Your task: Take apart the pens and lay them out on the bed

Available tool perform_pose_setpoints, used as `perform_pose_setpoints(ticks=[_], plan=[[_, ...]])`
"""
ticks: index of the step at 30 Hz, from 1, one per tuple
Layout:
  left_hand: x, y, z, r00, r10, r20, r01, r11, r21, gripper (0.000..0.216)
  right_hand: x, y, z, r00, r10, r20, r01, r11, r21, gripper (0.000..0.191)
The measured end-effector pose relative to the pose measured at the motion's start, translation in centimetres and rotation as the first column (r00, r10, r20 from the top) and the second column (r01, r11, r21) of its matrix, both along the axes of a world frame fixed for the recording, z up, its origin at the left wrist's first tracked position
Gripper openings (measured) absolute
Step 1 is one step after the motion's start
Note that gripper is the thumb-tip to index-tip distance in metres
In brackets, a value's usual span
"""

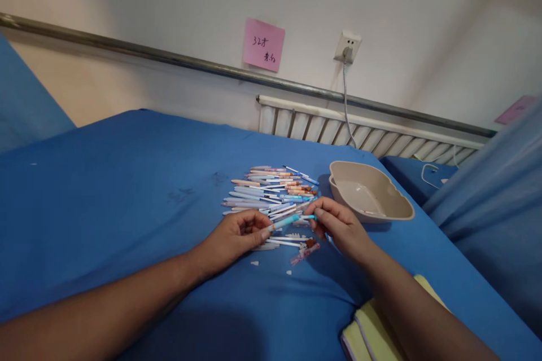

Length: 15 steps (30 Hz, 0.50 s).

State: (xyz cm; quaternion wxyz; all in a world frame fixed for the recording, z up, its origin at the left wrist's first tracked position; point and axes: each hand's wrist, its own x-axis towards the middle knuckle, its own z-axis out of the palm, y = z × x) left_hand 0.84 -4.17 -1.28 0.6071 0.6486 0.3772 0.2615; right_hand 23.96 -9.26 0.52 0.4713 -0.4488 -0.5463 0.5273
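Note:
A light-blue pen barrel point(288, 222) is pinched between the thumb and fingers of my left hand point(237, 234). At its right end, my right hand point(341, 227) pinches a small blue pen part point(310, 216). The two pieces meet or nearly meet; whether they are joined I cannot tell. Behind my hands lies a spread of pens, barrels and white refills point(254, 192) on the blue sheet point(127, 192). Just below my hands are more white refills point(285, 242), a pinkish clear pen part point(305, 254) and tiny white pieces point(254, 263).
A beige basin point(368, 176) stands to the right, with a small thin item inside. A folded yellow towel point(372, 333) lies under my right forearm. At the back are a radiator point(309, 124), a metal rail point(182, 61) and a plugged-in cable point(346, 96). A blue curtain point(503, 203) hangs at right.

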Motion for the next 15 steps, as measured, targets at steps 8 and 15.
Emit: perform_pose_setpoints(ticks=[8, 15], plan=[[-0.03, 0.00, -0.09, 1.000, -0.010, 0.001, 0.010, 1.000, -0.004, 0.026, -0.35, -0.31, 0.37, 1.000, -0.030, 0.008, 0.029, 0.999, 0.045, 0.028], [0.00, -0.20, 0.33, 1.000, -0.018, -0.004, 0.018, 1.000, 0.006, 0.026, -0.61, -0.45, 0.45, 0.999, -0.034, 0.017, 0.033, 0.996, 0.081, 0.027]])
